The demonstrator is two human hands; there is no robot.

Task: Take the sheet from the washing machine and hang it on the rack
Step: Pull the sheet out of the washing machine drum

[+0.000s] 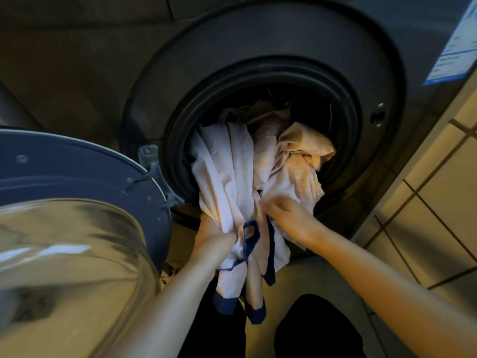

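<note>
Head view, as I see it from my remote station: a dark grey front-loading washing machine (pixel 258 34) with its round glass-and-blue-rimmed door (pixel 77 164) swung open to the left. The pale pinkish-white crumpled cotton sheet with navy-blue edging (pixel 227 171) spills out of the drum opening over the black rubber door seal (pixel 258 73). Part of it is still inside the drum, and the lower, blue-trimmed folds hang down in front of the machine. The left hand (pixel 214 236) grips a bunched fold from below, fingers curled tight round the cloth. The right hand (pixel 291 218) lies against the sheet just beside it. It is blurred, so I cannot tell whether its fingers pinch the fabric. A white-and-blue printed label (pixel 456 47) sits at the machine's upper right, and cream tiles (pixel 438 189) lie to the right.
</note>
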